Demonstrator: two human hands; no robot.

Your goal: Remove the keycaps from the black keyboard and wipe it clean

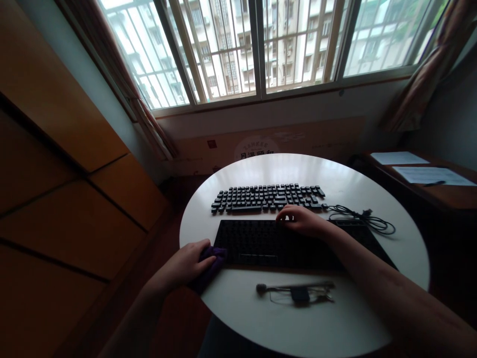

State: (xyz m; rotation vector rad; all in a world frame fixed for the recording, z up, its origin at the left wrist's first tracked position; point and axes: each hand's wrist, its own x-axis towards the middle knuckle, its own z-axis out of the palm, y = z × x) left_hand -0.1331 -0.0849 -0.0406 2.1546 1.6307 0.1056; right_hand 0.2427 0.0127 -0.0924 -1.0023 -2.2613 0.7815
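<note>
A black keyboard base (pixel 253 243) lies across the white round table. Its keycaps appear to be off, though its surface is too dark to make out well. My left hand (pixel 197 256) is closed on a bunched purple cloth (pixel 213 263) at the keyboard's left end. Over the keyboard's back edge, my right hand (pixel 300 220) has its fingers curled in a pinch; whatever is between the fingertips, if anything, is hidden. Behind the base, loose black keycaps (pixel 257 196) stand in rows, close to the right fingers.
A coiled black cable (pixel 372 221) lies at the right of the table (pixel 402 258). Near the front are a small brush (pixel 261 288) and thin metal tools with a dark block (pixel 300 295). A brown side table (pixel 439 196) with papers (pixel 428 175) stands right; wooden cabinets (pixel 44 253) stand left.
</note>
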